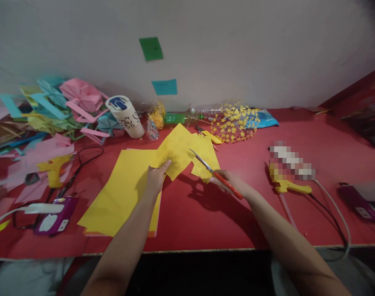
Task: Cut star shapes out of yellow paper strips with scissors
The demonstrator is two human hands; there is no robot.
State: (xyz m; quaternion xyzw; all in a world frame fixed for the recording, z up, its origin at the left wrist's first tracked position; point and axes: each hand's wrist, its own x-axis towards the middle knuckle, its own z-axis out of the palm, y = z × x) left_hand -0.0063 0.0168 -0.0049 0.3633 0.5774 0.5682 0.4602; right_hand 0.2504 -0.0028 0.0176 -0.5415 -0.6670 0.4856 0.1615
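Note:
My left hand pinches the lower left edge of a yellow paper piece, its thumb on top. Red-handled scissors are in my right hand, with the blades pointing up and left at the right edge of that piece. The blades look nearly closed. Beneath and beyond them lie more cut yellow paper pieces. A stack of yellow paper sheets rests under and left of my left hand, with some orange and pink sheet edges showing at the bottom.
Folded paper shapes pile up at the back left beside a white tumbler. Yellow glue guns lie at both sides with cords. A purple power strip sits front left. Plastic bottles and a yellow star garland line the wall.

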